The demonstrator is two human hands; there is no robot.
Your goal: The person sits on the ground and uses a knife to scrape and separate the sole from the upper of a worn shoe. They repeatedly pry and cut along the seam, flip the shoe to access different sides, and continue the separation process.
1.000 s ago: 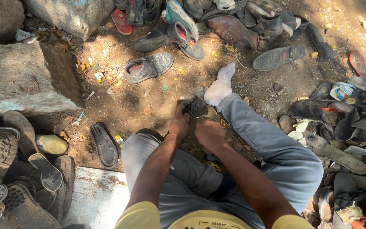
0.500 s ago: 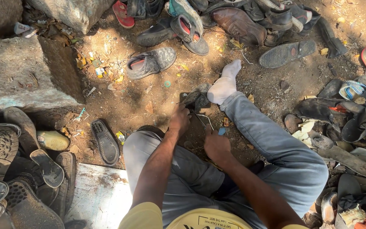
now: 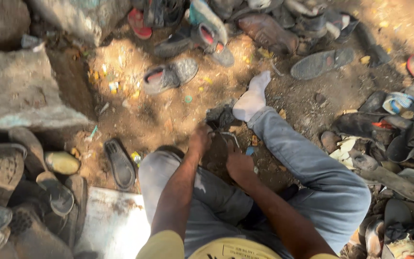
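Observation:
I sit on bare earth with a dark worn shoe (image 3: 220, 116) on the ground between my legs, next to my white-socked foot (image 3: 252, 98). My left hand (image 3: 200, 140) is closed on the near end of that shoe and holds it down. My right hand (image 3: 239, 166) is drawn back toward my body with its fingers closed. A pale thin thread (image 3: 230, 136) loops from the shoe toward it. What lies inside the right fist is hidden.
A grey shoe (image 3: 169, 76) and a black sole (image 3: 120, 164) lie on the dirt to the left. Heaps of old shoes fill the right side (image 3: 398, 144), the top (image 3: 264, 29) and the lower left (image 3: 10, 187). A stone block (image 3: 20, 91) stands at the left, and a white board (image 3: 111, 225) lies beside my knee.
My right hand has pulled away from the shoe, back toward my body. My left hand has stayed on the shoe.

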